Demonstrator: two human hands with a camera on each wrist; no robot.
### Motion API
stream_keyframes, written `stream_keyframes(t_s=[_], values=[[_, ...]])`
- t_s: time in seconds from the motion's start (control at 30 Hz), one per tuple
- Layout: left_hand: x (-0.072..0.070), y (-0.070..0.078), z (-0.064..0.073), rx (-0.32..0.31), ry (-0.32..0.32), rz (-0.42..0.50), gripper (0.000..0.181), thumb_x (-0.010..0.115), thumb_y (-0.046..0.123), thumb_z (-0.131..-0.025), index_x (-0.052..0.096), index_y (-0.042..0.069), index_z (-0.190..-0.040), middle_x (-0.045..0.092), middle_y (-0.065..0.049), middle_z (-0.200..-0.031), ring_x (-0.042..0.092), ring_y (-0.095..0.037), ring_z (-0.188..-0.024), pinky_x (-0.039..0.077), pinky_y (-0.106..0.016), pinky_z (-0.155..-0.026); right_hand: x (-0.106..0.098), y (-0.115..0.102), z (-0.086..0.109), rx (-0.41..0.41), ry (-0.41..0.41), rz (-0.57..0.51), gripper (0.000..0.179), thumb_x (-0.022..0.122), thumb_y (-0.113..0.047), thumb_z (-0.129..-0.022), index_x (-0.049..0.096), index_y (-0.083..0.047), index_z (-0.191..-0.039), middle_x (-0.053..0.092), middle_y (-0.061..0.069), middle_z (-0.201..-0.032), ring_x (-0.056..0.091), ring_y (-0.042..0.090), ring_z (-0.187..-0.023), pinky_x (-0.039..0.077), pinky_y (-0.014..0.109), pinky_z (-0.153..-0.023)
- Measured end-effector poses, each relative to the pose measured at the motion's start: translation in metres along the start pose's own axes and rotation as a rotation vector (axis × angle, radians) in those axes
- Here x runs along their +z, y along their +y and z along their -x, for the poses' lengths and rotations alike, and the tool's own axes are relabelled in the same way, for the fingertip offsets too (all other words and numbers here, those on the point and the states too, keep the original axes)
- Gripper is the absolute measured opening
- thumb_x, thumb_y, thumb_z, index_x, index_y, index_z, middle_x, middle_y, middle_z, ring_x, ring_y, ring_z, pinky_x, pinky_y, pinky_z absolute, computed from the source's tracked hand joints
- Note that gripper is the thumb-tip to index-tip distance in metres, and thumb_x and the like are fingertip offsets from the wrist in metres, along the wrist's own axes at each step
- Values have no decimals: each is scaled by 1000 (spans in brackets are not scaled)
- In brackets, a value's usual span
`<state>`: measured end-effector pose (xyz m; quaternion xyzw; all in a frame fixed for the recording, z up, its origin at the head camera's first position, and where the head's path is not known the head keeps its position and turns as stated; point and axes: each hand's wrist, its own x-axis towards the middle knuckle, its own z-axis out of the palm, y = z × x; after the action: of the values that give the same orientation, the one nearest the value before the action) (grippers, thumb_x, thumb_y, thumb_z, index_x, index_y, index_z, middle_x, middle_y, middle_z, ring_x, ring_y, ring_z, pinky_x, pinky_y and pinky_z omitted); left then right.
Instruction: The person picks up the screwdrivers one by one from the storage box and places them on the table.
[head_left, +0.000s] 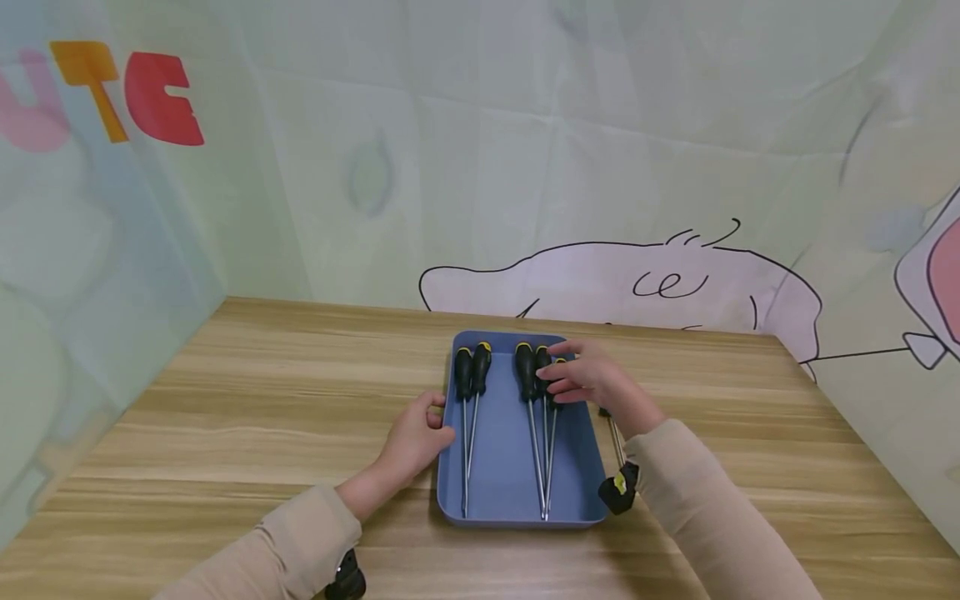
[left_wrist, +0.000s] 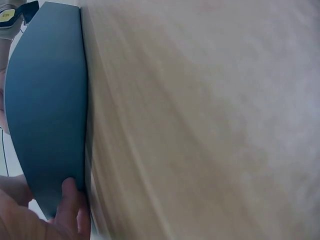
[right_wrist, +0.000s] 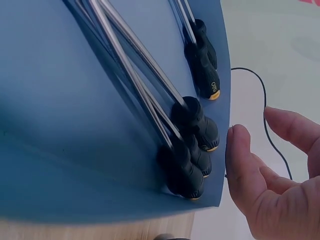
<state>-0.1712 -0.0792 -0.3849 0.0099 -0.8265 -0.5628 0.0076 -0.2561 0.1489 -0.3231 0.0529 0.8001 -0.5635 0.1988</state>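
A blue rectangular tray (head_left: 501,492) lies on the table with several black-handled screwdrivers in it. Two screwdrivers (head_left: 480,371) lie along the left side, and three (head_left: 526,372) are bunched on the right, their handles toward the far end. My left hand (head_left: 415,433) holds the tray's left wall, its fingers (left_wrist: 69,192) against the outer face and its thumb at the rim. Over the right-hand handles hovers my right hand (head_left: 588,375), thumb and fingers spread with nothing between them. From the right wrist view, that hand (right_wrist: 272,192) appears just beyond the handle ends (right_wrist: 195,190).
A thin metal rod (head_left: 617,437) with a dark end lies right of the tray, partly behind the black wrist camera (head_left: 618,490). The wood-grain table (head_left: 300,375) extends to both sides. A printed cloth backdrop (head_left: 480,167) stands along its far and side edges.
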Motion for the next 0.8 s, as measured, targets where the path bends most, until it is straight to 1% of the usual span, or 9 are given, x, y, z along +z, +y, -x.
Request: stream_keyframes(t_s=[0.27, 0.47, 0.57, 0.8], values=[[0, 1, 1, -5, -1, 1, 34, 57, -7, -73, 55, -5, -108, 60, -10, -75, 55, -17, -67, 47, -29, -60, 6, 0, -1, 12, -22, -16, 59, 65, -4, -84, 39, 1, -137, 55, 24, -118, 61, 32, -95, 54, 36, -74], [0, 1, 1, -7, -4, -12, 35, 58, -6, -74, 55, -5, -109, 60, -10, -76, 55, -17, -67, 47, -29, -61, 10, -1, -2, 2, -36, -5, 58, 64, -3, -84, 39, 1, -137, 56, 25, -120, 61, 33, -95, 54, 37, -74], [0, 1, 1, -7, -6, -9, 35, 58, -7, -74, 55, -5, -109, 60, -11, -76, 55, -17, -67, 47, -29, -61, 12, -2, -2, 9, -36, -4, 57, 64, -3, -85, 40, 0, -137, 55, 25, -121, 61, 32, -96, 54, 36, -73], [0, -1, 0, -8, -4, -2, 36, 58, -7, -73, 55, -5, -109, 60, -11, -75, 55, -17, -67, 47, -29, -61, 16, -2, -3, 13, -35, -6, 56, 65, -4, -84, 42, -1, -135, 58, 23, -117, 62, 31, -92, 54, 35, -70]])
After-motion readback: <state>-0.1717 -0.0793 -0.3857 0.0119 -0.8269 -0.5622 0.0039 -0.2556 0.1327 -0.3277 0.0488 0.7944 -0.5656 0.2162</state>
